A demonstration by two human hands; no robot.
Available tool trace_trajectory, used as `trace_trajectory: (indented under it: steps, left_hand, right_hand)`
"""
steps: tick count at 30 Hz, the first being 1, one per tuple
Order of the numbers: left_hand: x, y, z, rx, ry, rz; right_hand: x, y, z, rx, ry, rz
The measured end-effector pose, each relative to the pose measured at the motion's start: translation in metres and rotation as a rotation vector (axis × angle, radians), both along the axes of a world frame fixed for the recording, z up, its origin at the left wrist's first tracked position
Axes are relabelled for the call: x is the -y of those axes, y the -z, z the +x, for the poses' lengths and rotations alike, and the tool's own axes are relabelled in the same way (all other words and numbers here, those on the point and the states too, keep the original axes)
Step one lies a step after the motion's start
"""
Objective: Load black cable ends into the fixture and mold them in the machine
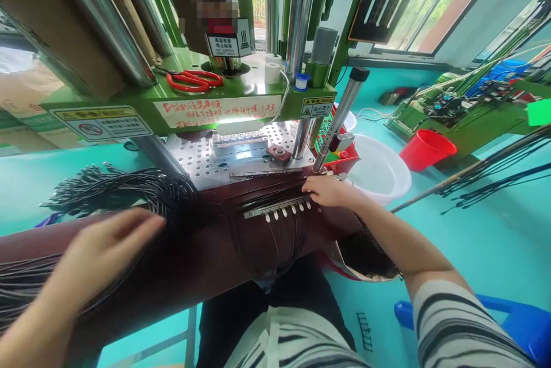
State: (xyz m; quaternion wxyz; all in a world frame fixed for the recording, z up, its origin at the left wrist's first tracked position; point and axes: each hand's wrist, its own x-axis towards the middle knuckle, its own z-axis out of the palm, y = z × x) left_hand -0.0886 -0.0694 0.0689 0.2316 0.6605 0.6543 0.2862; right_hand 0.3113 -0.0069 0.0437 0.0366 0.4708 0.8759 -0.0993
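My left hand [109,253] is smeared by motion, over the brown bench top beside a thick bundle of black cables [159,184]. Its fingers point toward the bundle, and whether they hold anything cannot be made out. My right hand [327,191] is closed, its fingertips pinching at the right end of some thin black cables [279,193] on the bench. Just below those lies a metal bar marked "A" [258,211], with several pale connectors [284,213] along it and thin cables hanging from them toward my lap.
Ahead stands a green press [241,92] with a perforated metal bed [198,161] and a mould plate [241,150]. Red-handled scissors [196,81] lie on its upper plate. To the right are a red crate [348,155], a white tub [387,170] and a red bucket [426,150].
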Motion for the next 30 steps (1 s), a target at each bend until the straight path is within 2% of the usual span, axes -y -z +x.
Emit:
trace_trajectory:
  steps: [2, 4, 7, 9, 11, 13, 17, 19, 21, 23, 27, 30]
  left_hand:
    - [0.023, 0.013, 0.039, -0.116, 0.312, 0.089]
    - [0.041, 0.032, 0.075, -0.201, 0.478, 0.152]
    - [0.057, 0.060, 0.110, -0.195, 0.588, 0.179]
    - [0.061, 0.072, 0.119, -0.132, 0.638, 0.179]
    - [0.063, 0.078, 0.120, -0.075, 0.652, 0.178]
    - [0.062, 0.079, 0.119, -0.055, 0.647, 0.170]
    - [0.056, 0.072, 0.126, -0.130, 0.657, 0.143]
    - [0.047, 0.066, 0.134, -0.168, 0.653, 0.108]
    - [0.030, 0.057, 0.143, -0.152, 0.638, 0.006]
    - [0.007, 0.048, 0.150, -0.016, 0.629, -0.196]
    - [-0.040, 0.035, 0.162, 0.508, 0.640, -0.630]
    - [-0.065, 0.034, 0.173, 0.826, 0.576, -0.774]
  right_hand:
    - [0.016, 0.001, 0.002, 0.143, -0.053, 0.057]
    - [0.027, 0.005, 0.000, 0.236, -0.032, 0.140]
    - [0.033, 0.008, -0.003, 0.276, -0.017, 0.120]
    - [0.033, 0.003, -0.003, 0.255, -0.013, 0.038]
    - [0.030, -0.004, -0.001, 0.205, 0.041, -0.032]
    - [0.023, -0.011, 0.000, 0.131, 0.132, -0.061]
    - [0.000, -0.026, -0.005, -0.007, 0.255, -0.003]
    - [-0.016, -0.036, -0.012, -0.097, 0.277, 0.044]
    - [-0.034, -0.046, -0.022, -0.200, 0.279, 0.073]
    - [-0.052, -0.054, -0.034, -0.272, 0.275, 0.072]
    - [-0.087, -0.058, -0.059, -0.296, 0.271, 0.030]
    - [-0.111, -0.050, -0.075, -0.293, 0.281, 0.036]
